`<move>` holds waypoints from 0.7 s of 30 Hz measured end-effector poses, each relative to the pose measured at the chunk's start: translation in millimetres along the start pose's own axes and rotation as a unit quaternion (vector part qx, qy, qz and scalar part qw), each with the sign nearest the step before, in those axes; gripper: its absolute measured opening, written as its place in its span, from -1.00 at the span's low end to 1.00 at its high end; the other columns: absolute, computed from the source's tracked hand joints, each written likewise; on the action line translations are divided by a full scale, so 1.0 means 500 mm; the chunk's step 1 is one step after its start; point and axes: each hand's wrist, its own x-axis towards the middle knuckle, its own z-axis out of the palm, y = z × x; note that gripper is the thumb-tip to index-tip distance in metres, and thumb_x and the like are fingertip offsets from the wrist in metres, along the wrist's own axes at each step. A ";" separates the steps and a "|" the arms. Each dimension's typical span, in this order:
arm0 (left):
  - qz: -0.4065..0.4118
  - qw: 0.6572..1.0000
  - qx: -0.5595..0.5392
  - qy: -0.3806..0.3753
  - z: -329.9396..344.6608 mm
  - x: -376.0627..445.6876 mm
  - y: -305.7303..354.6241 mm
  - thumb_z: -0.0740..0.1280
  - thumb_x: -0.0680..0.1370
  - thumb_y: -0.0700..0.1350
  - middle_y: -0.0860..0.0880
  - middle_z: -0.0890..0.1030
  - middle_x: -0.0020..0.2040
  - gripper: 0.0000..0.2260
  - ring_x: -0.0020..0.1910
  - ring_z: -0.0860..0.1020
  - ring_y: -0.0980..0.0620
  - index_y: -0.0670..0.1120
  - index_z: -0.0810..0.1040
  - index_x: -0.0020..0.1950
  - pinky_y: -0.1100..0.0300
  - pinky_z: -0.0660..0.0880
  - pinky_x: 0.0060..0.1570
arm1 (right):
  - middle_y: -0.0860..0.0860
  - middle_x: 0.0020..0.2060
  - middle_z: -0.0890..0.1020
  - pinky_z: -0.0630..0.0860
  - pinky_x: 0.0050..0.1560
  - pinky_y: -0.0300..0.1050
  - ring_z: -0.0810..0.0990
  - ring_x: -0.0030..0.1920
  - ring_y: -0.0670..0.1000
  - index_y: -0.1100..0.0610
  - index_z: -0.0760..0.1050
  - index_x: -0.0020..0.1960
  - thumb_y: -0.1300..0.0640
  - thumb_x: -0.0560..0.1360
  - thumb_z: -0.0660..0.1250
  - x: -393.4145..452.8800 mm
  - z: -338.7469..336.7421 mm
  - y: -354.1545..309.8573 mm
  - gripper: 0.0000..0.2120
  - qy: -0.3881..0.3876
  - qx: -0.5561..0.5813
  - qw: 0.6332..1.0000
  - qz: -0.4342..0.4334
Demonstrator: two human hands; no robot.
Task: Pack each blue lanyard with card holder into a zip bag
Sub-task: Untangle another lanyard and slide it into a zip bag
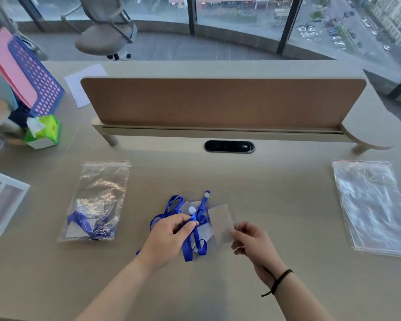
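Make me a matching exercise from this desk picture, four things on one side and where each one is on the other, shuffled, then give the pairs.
Things:
1. filled zip bag
2. stack of empty zip bags
3. clear card holder
4. green tissue box

Places:
A. pinched by the right hand
B. far left, near the blue file rack
C. right side of the desk
D. flat on the desk, left of the left hand

Pairs: 1-D, 2-C, 3-A, 4-B
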 end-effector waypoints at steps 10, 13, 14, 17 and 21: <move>0.034 0.974 -0.225 0.003 -0.004 -0.018 0.139 0.29 0.47 -0.14 -0.32 0.64 0.09 -0.79 -0.10 0.50 -0.15 -0.29 0.61 -0.17 0.10 0.38 -0.21 | 0.03 -0.30 0.65 0.47 -0.30 -0.18 0.56 -0.39 -0.08 0.02 0.51 0.07 0.31 0.54 0.30 -0.037 -0.007 -0.092 -0.78 -0.008 -0.070 0.989 -0.127; 0.054 0.967 -0.247 -0.023 -0.001 -0.029 0.191 0.26 0.52 -0.13 -0.46 0.58 -0.02 -0.71 0.06 0.63 -0.10 -0.37 0.58 -0.17 0.11 0.36 -0.20 | 0.05 -0.25 0.61 0.49 -0.27 -0.16 0.52 -0.36 -0.07 -0.26 0.43 0.21 0.35 0.55 0.23 -0.046 -0.013 -0.113 -0.49 0.009 -0.086 0.978 -0.191; 0.061 0.968 -0.241 -0.020 0.001 -0.032 0.210 0.29 0.56 -0.10 -0.40 0.63 -0.03 -0.68 0.07 0.63 -0.11 -0.38 0.60 -0.15 0.12 0.40 -0.17 | 0.05 -0.23 0.60 0.51 -0.24 -0.13 0.51 -0.33 -0.05 -0.33 0.43 0.21 0.37 0.54 0.20 -0.046 -0.016 -0.119 -0.42 0.014 -0.107 0.970 -0.216; 0.082 0.978 -0.192 0.012 0.009 -0.038 0.260 0.31 0.56 0.03 -0.24 0.72 -0.03 -0.66 -0.01 0.64 -0.18 -0.22 0.72 -0.09 0.01 0.61 -0.06 | -0.09 -0.13 0.60 0.56 -0.04 -0.12 0.57 -0.17 -0.12 -0.23 0.59 0.12 0.39 0.49 0.17 -0.046 -0.016 -0.141 -0.46 0.027 -0.203 0.938 -0.279; 0.165 0.982 -0.082 0.041 0.020 -0.049 0.324 0.35 0.54 -0.07 -0.13 0.74 -0.11 -0.81 -0.06 0.68 0.02 -0.04 0.76 -0.11 0.02 0.62 0.03 | -0.15 -0.07 0.53 0.49 -0.03 -0.25 0.53 -0.06 -0.13 -0.18 0.54 0.26 0.12 0.45 0.34 -0.061 -0.011 -0.177 -0.59 -0.009 -0.285 0.898 -0.335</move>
